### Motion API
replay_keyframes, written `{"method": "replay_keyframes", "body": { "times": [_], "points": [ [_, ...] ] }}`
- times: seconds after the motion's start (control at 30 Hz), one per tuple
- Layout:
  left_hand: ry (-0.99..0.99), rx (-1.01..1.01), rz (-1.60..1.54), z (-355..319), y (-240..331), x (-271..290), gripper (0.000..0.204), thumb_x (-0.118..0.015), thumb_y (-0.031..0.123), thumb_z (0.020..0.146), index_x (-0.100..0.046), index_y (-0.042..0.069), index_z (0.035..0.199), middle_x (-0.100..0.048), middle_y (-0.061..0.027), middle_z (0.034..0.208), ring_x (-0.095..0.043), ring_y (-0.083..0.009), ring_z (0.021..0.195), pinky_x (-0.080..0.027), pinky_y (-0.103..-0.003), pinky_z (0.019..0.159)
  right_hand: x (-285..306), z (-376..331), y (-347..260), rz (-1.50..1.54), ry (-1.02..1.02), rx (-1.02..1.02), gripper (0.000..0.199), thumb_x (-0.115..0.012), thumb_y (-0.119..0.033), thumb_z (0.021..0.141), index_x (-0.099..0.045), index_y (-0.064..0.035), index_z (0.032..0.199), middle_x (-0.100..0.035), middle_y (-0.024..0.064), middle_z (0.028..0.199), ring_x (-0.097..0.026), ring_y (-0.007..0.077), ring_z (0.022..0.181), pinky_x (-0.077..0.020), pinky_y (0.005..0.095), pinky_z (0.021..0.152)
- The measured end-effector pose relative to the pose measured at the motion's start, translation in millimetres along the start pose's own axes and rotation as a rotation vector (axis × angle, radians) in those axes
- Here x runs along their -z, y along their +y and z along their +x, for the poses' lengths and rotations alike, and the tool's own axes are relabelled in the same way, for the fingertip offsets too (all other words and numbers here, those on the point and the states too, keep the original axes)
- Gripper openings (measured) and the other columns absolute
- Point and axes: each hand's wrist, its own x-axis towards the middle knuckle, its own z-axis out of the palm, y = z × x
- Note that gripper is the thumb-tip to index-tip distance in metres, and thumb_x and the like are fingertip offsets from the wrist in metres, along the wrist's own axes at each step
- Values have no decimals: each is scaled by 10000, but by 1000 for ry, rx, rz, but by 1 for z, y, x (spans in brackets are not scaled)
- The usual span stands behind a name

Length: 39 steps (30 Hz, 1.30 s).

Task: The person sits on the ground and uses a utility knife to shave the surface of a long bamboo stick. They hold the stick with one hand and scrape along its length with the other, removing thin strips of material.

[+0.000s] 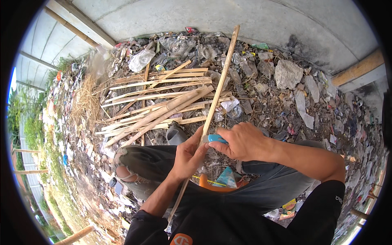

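Bamboo strip: long, thin, pale yellow, slanting up over the person's torn dark jeans, far end toward the grey wall. L hand closed round it partway along. R hand grips a blue-handled knife, blade at the strip nr L thumb. Dark top: orange/white logo in front, pale R-sleeve lettering, v. small.
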Motion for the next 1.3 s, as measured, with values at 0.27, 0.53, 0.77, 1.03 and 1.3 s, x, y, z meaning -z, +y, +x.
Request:
{"method": "replay_keyframes", "body": {
  "times": [0.27, 0.53, 0.77, 1.03, 1.3],
  "points": [
    [48, -10, 74, 12, 14, 2, 625, -619, 92, 1082, -336, -79, 1612, -590, 57, 964, -447, 7, 760, -367, -178, 627, 2, 17, 17, -129, 142, 46, 538, -571, -559, 1036, -644, -46, 891, -639, 198, 579, -682, 434, 585, -542, 535, 543],
    [-109, -29, 252, -17, 26, -5, 636, -681, 67, 1032, -395, -97, 1576, -689, -60, 1163, -555, -51, 980, -489, -225, 881, 87, 31, 109, -87, 484, -468, 747, -405, -581, 1116, -607, 46, 764, -542, 217, 593, -569, 431, 588, -458, 519, 626],
    [-48, 40, 96, -7, 16, -6, 608, -668, 67, 1046, -406, -94, 1571, -658, 27, 1019, -535, -20, 876, -474, -192, 791, 116, -15, 135, 44, 669, -419, 692, -426, -576, 1111, -640, 31, 858, -614, 183, 699, -652, 270, 704, -481, 471, 706],
    [-1, -75, 62, -4, 14, 3, 614, -621, 18, 1059, -351, -90, 1600, -633, -13, 1277, -551, -22, 1005, -476, -192, 861, 30, 8, 18, -35, 102, -14, 552, -546, -553, 1045, -650, -31, 899, -640, 210, 600, -682, 414, 584, -534, 504, 558],
    [29, -61, 199, -4, 3, 6, 625, -652, 48, 1037, -380, -103, 1580, -650, -7, 1209, -555, -26, 981, -483, -196, 851, 1, 14, 13, -76, 80, -1, 538, -559, -536, 1045, -661, -25, 911, -661, 227, 621, -693, 452, 625, -556, 531, 583]
  ]
}}
